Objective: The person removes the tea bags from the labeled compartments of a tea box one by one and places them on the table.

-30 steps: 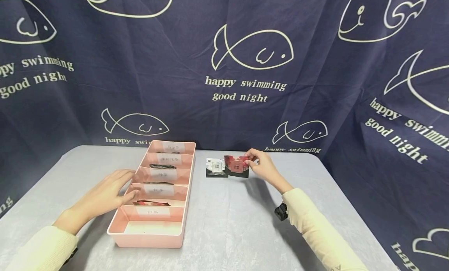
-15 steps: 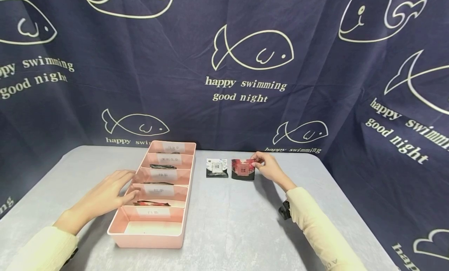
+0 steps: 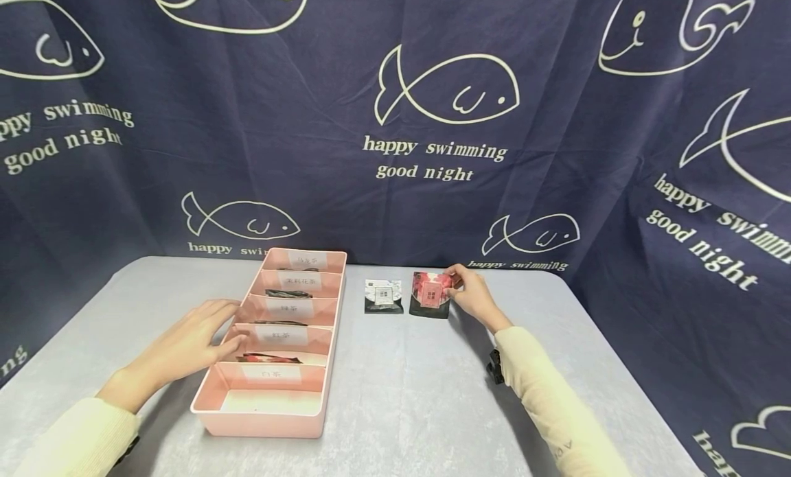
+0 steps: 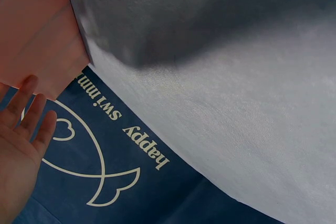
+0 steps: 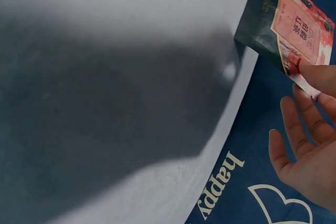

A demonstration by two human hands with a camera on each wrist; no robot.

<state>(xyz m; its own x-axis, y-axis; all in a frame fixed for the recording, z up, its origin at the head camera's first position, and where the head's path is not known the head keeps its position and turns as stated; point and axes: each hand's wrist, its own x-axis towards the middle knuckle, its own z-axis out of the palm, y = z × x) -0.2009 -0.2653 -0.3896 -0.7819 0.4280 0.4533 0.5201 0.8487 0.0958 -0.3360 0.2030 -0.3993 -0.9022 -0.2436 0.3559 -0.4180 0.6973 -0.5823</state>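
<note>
My right hand [image 3: 474, 295] pinches a red-and-black tea sachet [image 3: 430, 295] by its right edge, between thumb and fingers. In the right wrist view the sachet [image 5: 299, 30] shows its pink label, and the thumb presses on its printed face. Just left of it, a white-and-black tea sachet [image 3: 383, 296] lies flat on the table. My left hand [image 3: 179, 340] rests at the left rim of a long pink divided box [image 3: 266, 423], fingers loosely extended. In the left wrist view the left hand's fingers [image 4: 34, 111] are spread beside the pink box wall [image 4: 42, 35].
The box's compartments carry white paper labels [image 3: 281, 335]. Dark sachets [image 3: 288, 294] stand in the rear ones, and a red-and-black sachet [image 3: 270, 358] lies in the second from the front. Grey table [image 3: 395, 408] extends around the box; a navy fish-print curtain [image 3: 327, 147] hangs behind.
The red-and-black sachet has been drawn right, away from the white one, and its face now shows more upright. The left hand and the box stay in place.
</note>
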